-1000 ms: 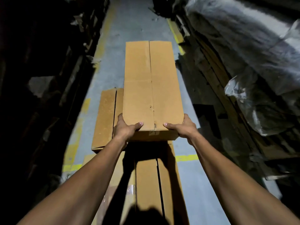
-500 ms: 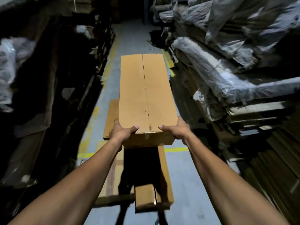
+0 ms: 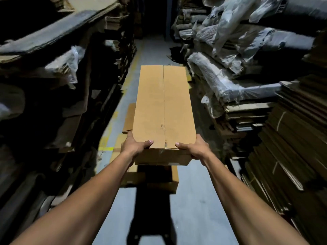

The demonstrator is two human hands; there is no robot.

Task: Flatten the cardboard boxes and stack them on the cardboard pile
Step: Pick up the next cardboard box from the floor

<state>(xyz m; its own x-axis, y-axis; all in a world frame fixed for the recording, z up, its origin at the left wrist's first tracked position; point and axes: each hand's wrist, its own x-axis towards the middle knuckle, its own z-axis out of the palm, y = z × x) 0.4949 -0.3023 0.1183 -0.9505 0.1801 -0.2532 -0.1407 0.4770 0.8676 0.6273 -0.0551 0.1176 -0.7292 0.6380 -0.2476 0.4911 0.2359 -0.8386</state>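
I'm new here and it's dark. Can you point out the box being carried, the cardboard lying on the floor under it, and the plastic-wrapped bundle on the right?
Long cardboard box [image 3: 164, 106]: head view, top face.
Floor cardboard [image 3: 174, 181]: head view, near right corner.
Plastic-wrapped bundle [image 3: 230, 84]: head view, upper wrapped surface.

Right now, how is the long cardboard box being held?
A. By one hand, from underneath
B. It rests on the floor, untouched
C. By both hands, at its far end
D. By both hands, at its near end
D: the left hand and right hand each grip a near corner of the cardboard box, thumbs on top, holding it above the floor.
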